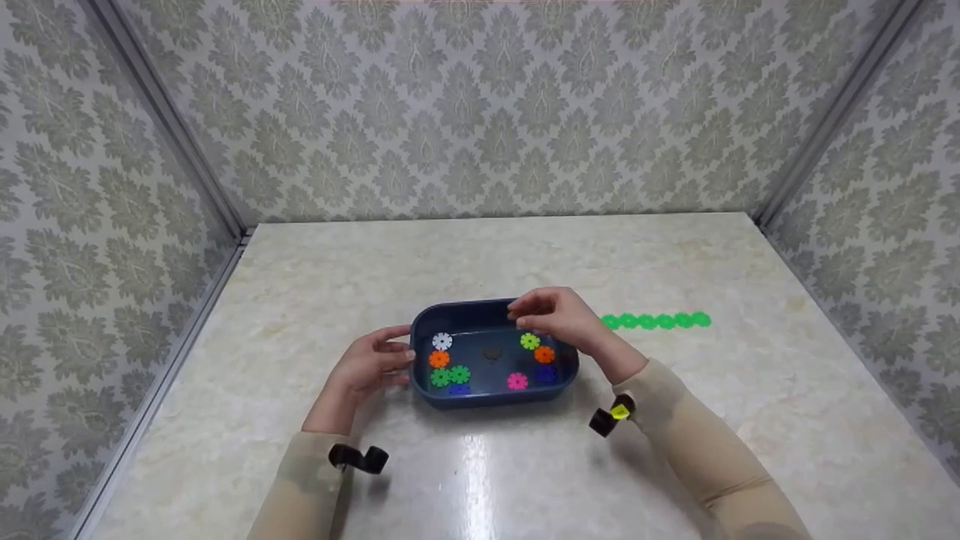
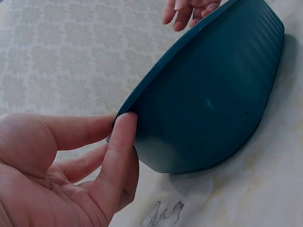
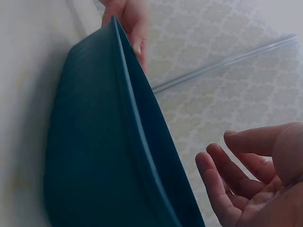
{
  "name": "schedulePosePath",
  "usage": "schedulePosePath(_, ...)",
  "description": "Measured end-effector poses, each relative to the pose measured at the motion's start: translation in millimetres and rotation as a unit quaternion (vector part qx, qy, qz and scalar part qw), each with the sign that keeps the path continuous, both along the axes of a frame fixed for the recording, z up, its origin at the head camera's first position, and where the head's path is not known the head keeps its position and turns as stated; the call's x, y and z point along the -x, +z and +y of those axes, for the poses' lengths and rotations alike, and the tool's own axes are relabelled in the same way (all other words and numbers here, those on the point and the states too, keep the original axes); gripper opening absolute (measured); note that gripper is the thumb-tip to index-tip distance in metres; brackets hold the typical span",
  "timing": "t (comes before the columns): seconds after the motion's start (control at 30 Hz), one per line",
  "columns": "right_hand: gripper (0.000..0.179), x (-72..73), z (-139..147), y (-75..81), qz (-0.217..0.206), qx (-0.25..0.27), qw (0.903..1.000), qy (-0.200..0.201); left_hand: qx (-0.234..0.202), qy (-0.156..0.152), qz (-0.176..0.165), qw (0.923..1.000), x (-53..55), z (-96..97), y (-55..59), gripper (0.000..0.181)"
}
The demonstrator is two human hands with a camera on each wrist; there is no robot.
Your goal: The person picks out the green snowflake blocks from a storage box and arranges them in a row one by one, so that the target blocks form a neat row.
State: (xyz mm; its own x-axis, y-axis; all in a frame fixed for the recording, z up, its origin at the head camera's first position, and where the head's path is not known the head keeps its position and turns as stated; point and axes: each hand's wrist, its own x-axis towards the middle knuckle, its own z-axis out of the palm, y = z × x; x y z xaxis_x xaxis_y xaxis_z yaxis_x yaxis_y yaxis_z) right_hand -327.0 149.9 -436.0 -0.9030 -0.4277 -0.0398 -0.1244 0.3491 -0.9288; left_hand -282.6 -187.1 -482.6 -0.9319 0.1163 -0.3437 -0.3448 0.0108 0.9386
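A dark blue plastic basin (image 1: 491, 397) sits on the table, with flower-shaped plastic discs lying in it at both ends. In the left part are a white disc (image 1: 442, 341), an orange disc (image 1: 439, 359) and green discs (image 1: 459, 374). In the right part are a yellow-green disc (image 1: 530, 341), another orange disc (image 1: 544, 354) and a pink disc (image 1: 517, 381). My left hand (image 1: 371, 364) pinches the basin's left rim between thumb and fingers. Over the right end of the basin hovers my right hand (image 1: 559, 315), fingers loosely bent, with nothing between them in the right wrist view.
A row of joined green discs (image 1: 660, 321) lies on the table to the right of the basin, partly behind the right wrist. A dark brownish round spot (image 1: 491, 352) shows on the basin's floor. Patterned walls (image 1: 495, 112) enclose the marbled table (image 1: 375, 262) at the back and sides.
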Motion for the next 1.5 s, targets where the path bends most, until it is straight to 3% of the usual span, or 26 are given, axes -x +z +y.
schedulePosePath(0.33, 0.029, -5.9, -33, -10.5, 0.011, -0.019, 0.9986, 0.048, -0.017, -0.007, 0.004, 0.9998, -0.5, -1.4, -0.3, 0.061)
schedulePosePath(0.67, 0.03, -5.1, -55, -18.6, 0.021, -0.043, 0.9944, 0.094, -0.003, -0.001, -0.002, 1.0, 0.2, -0.7, -1.7, 0.059)
schedulePosePath(1.1, 0.028, -3.2, -81, -34.4, 0.062, -0.105, 0.9794, 0.161, -0.009, -0.01, 0.0, 0.9999, 0.7, -1.0, -0.7, 0.06)
schedulePosePath(1.37, 0.028, -3.2, -85, -47.7, 0.088, -0.149, 0.9715, 0.162, -0.021, -0.012, 0.007, 0.9997, -0.8, -0.5, 0.1, 0.061)
schedulePosePath(1.5, 0.032, -3.7, -87, -49.8, 0.116, -0.175, 0.9625, 0.172, -0.023, -0.012, 0.005, 0.9997, -1.0, -1.1, 0.4, 0.062)
